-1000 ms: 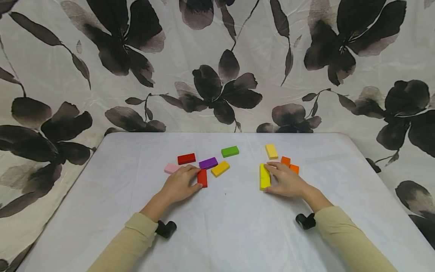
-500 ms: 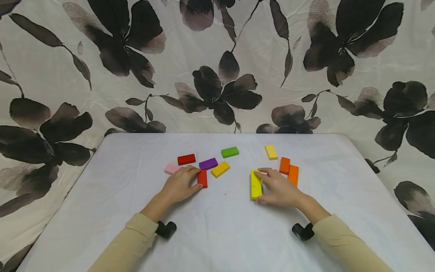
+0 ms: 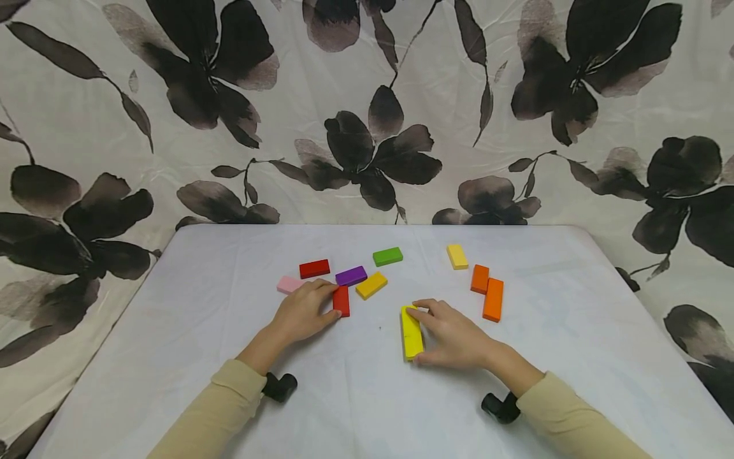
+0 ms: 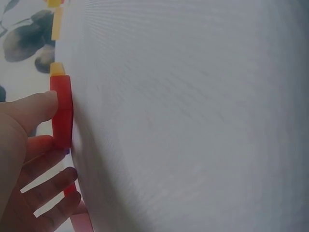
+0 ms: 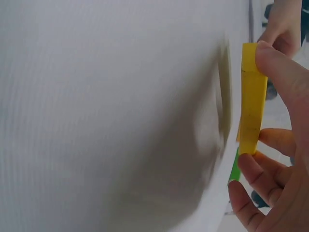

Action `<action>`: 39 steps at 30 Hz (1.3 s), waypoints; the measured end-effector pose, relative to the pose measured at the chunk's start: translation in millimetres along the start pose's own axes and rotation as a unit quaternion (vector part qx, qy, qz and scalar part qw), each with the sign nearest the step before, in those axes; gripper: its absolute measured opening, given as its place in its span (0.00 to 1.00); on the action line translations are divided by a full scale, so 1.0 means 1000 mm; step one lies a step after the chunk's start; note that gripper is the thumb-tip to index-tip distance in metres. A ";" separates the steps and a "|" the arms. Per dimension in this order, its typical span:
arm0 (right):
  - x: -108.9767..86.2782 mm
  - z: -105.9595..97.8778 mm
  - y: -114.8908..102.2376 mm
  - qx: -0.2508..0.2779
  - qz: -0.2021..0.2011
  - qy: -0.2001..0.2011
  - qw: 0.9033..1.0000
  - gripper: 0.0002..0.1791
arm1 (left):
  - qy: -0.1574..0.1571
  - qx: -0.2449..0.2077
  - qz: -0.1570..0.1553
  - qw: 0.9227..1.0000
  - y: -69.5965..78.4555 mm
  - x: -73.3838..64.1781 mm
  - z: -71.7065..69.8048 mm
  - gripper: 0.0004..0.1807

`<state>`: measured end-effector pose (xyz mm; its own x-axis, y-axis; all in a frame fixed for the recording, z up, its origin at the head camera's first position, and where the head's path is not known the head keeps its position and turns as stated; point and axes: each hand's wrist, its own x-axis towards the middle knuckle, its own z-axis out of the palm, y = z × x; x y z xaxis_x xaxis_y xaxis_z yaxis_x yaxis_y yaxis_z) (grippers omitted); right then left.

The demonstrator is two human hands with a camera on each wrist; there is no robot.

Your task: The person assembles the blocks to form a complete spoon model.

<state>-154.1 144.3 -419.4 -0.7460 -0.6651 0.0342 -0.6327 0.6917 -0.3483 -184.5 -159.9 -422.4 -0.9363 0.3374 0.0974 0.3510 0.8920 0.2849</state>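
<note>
My left hand (image 3: 304, 310) pinches a red block (image 3: 342, 302) between thumb and index finger. That same red block (image 4: 62, 113) stands against the cloth in the left wrist view, the other fingers spread below it. Farther right, my right hand (image 3: 457, 338) grips a long yellow block (image 3: 411, 334) by its two ends, thumb at the near one. In the right wrist view the yellow block (image 5: 252, 104) appears slightly off the cloth, with a shadow beside it. A purple block (image 3: 351, 276) and a golden-yellow block (image 3: 371, 285) lie just beyond the left hand's red one.
Partly behind the left hand lies a pink block (image 3: 289, 284), with a dark red block (image 3: 314, 268) past it. A green block (image 3: 388, 256) lies farther back. Two orange blocks (image 3: 493, 301) touch at the right, near a pale yellow block (image 3: 457, 256). White cloth covers the table (image 3: 367, 408).
My right hand has carried the long yellow block left and nearer to me, away from the orange blocks, which now show fully. My left hand and its red block have stayed put.
</note>
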 end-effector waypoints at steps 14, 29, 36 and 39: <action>0.005 0.007 -0.020 -0.004 -0.019 -0.014 1.000 0.44 | -0.005 0.001 -0.003 1.000 0.000 0.001 0.000 0.30; 0.006 0.012 -0.026 -0.025 -0.011 -0.013 1.000 0.45 | -0.002 0.000 -0.002 1.000 -0.001 0.000 0.000 0.30; 0.005 0.014 -0.026 -0.029 -0.009 -0.005 1.000 0.46 | -0.004 0.002 -0.005 1.000 0.000 0.001 -0.001 0.31; 0.005 0.015 -0.025 -0.032 -0.011 0.000 0.999 0.46 | -0.004 0.002 -0.004 1.000 0.000 0.001 -0.001 0.31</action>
<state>-138.6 119.6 -424.4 -0.7319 -0.6802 0.0416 -0.6607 0.6933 -0.2877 -185.6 -160.2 -421.1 -0.9389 0.3330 0.0867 0.3437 0.8960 0.2811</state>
